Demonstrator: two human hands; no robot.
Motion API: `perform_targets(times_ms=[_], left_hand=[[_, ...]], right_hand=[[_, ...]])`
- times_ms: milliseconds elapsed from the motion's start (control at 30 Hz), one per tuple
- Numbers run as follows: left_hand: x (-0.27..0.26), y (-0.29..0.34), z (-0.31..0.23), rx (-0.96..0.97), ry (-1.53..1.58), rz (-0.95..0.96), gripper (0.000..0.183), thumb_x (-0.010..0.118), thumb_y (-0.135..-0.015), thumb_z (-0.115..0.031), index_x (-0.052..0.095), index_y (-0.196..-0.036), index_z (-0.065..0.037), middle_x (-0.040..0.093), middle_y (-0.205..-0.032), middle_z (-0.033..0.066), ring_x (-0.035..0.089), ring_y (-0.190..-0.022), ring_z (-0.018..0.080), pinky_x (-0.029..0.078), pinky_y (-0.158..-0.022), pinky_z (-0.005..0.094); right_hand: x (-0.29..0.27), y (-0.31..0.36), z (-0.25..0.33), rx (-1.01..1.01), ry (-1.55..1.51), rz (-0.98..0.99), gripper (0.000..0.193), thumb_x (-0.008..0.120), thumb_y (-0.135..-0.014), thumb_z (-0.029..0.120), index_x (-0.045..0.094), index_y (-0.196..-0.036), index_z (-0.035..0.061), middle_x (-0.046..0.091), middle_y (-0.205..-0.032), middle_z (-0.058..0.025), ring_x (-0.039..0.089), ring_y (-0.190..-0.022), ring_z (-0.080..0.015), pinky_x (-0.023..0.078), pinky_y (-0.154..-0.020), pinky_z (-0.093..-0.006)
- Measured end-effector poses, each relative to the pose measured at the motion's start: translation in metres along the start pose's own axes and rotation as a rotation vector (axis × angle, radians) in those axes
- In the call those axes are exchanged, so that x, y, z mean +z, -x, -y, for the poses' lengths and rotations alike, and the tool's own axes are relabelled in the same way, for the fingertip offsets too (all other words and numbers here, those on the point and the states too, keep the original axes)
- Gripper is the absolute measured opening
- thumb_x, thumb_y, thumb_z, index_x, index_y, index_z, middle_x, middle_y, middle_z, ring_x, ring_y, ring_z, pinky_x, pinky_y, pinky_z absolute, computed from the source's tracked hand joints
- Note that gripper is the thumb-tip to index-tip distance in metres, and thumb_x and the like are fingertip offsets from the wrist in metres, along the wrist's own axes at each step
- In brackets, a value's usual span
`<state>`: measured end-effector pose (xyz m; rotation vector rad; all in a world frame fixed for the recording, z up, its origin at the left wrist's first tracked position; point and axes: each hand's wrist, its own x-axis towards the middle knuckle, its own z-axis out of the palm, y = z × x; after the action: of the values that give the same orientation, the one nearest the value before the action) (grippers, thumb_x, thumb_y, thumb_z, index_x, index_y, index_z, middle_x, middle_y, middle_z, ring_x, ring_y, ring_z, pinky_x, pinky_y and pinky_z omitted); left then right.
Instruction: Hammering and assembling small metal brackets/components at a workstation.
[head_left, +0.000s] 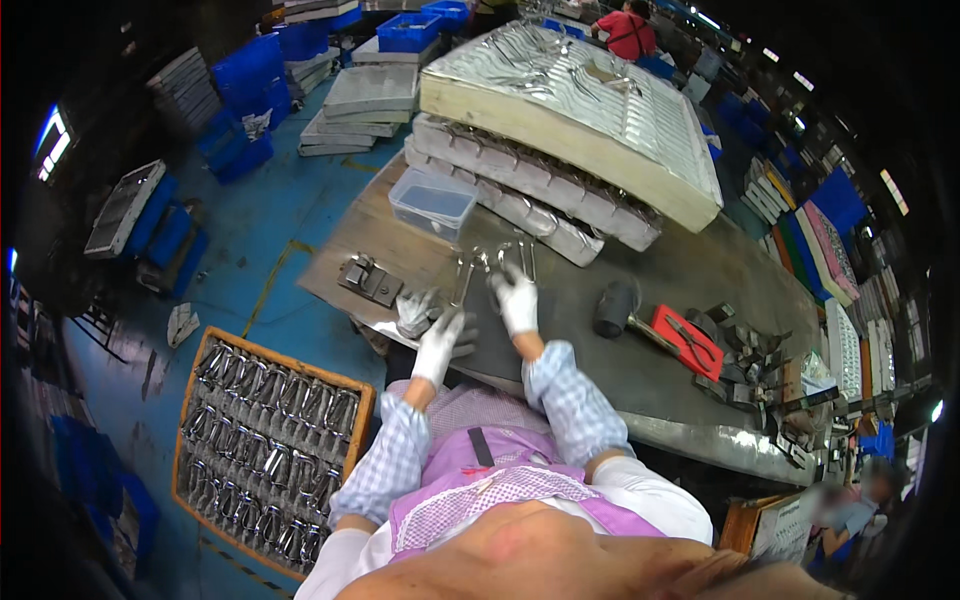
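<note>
Left hand [440, 347]: your fingers parted, beside the rag [414, 314], near frame centre.
Right hand [517, 301]: your fingertips at the metal parts [483, 262]; cannot tell whether gripping.
Metal parts: on the bench [560, 325], just above frame centre.
Tray [363, 425]: lower left of frame.

We see a dark, scuffed counter [650, 270] with a browner left end. Along its far side we find stacked whitish trays [540, 125], with a clear plastic box [425, 200] just beside them. A dark metal fixture [370, 281] and a crumpled pale bundle [415, 312] lie at the left, slender shiny metal pieces [465, 275] near the middle. Farther right we have a black-headed mallet [614, 308], pliers [697, 342] on something red, and jumbled dark metal parts [750, 355].
</note>
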<state>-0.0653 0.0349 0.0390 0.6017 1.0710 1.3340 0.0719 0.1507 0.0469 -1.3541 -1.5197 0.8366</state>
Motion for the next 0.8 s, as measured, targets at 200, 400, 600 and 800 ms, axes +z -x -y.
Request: perform_targets(times_ms=[200,400,600,800], left_hand=[[0.048,-0.012,0.028,-0.288,-0.148,-0.003,0.036,0.067,-0.094,-0.034,0.061,-0.114,-0.005,0.053,-0.066,-0.0031,0.051,-0.047,0.0071,0.041,-0.041,0.0239],[0.016,0.008,0.021,0.054,-1.013,-0.096,0.048,0.066,-0.086,-0.033,0.059,-0.118,0.003,0.071,-0.092,0.0221,0.07,-0.088,0.0329,0.054,-0.081,0.0392],[0.033,0.004,-0.029,-0.099,-0.663,0.027,0.041,0.059,-0.092,-0.034,0.058,-0.115,0.0,0.062,-0.067,0.0121,0.062,-0.055,0.0229,0.051,-0.056,0.0352],[-0.03,-0.069,0.122,0.713,-1.168,-0.187,0.034,0.049,-0.099,-0.029,0.062,-0.11,0.0,0.058,-0.062,0.006,0.06,-0.052,0.0161,0.048,-0.048,0.03]], right_hand=[[-0.14,0.049,-0.018,-0.24,0.095,0.278,0.028,0.064,-0.082,0.01,0.069,-0.109,0.0065,0.068,-0.11,-0.0147,0.064,-0.104,-0.0346,0.05,-0.094,-0.0403],[-0.254,0.037,-0.128,-0.34,1.215,-0.184,0.065,0.065,-0.073,0.011,0.048,-0.135,0.0073,0.054,-0.128,-0.0147,0.054,-0.113,-0.0347,0.043,-0.098,-0.0492],[-0.238,-0.016,-0.17,0.182,0.998,-0.165,0.036,0.067,-0.077,0.023,0.068,-0.109,0.005,0.071,-0.089,-0.0174,0.067,-0.084,-0.0404,0.053,-0.076,-0.0474],[-0.162,0.018,0.052,0.627,-0.649,0.517,0.021,0.054,-0.099,0.018,0.06,-0.104,-0.0012,0.035,-0.061,0.0072,0.028,-0.045,-0.0014,0.018,-0.04,-0.0218]])
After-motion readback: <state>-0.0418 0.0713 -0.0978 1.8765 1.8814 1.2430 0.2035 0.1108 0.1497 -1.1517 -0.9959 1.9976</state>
